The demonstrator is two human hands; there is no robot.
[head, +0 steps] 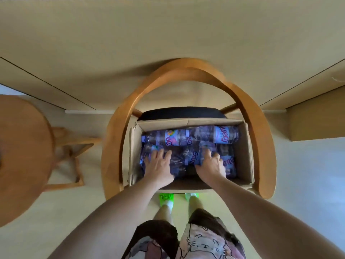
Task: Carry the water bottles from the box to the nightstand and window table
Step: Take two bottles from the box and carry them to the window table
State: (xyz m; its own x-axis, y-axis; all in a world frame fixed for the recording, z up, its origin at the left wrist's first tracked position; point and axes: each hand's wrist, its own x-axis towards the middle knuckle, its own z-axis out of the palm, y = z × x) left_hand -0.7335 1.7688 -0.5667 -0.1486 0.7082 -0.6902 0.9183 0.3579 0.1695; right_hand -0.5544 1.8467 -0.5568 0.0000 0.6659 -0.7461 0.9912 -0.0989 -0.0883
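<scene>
Curved wood chair (257,116), cardboard box (247,156) w/ plastic bottles (188,136)

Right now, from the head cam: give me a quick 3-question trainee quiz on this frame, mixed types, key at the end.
1. True or false: the cardboard box sits on the floor.
2. Multiple choice: where are the left hand and the right hand? A) on the round table; B) inside the box, on the water bottles; C) on the chair arms.
3. Fill in: the bottles in the box lie on their ____.

Key: 1 false, it sits on the chair seat; 2 B; 3 sides.
</scene>
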